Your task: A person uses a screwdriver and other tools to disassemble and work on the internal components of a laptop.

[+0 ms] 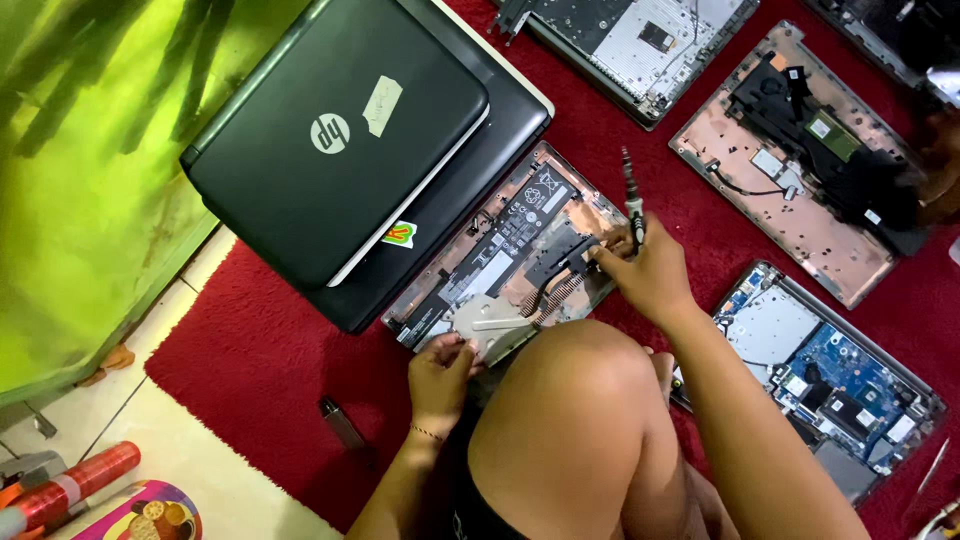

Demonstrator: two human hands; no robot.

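Observation:
An opened laptop base (505, 240) lies on the red carpet (250, 350) in front of my raised knee (580, 400), its black battery and copper heat pipes showing. My left hand (440, 375) grips the near edge of the base, by a silver metal plate (485, 322). My right hand (650, 270) holds a screwdriver (632, 195) upright, with my fingertips touching the black fan area of the base.
Two closed black laptops (350, 140) are stacked at the upper left. Three more opened laptop chassis (800, 160) (830, 380) (630, 40) lie to the right and top. A small dark object (342, 423) lies on the carpet. A green wall (70, 180) and tiled floor are at left.

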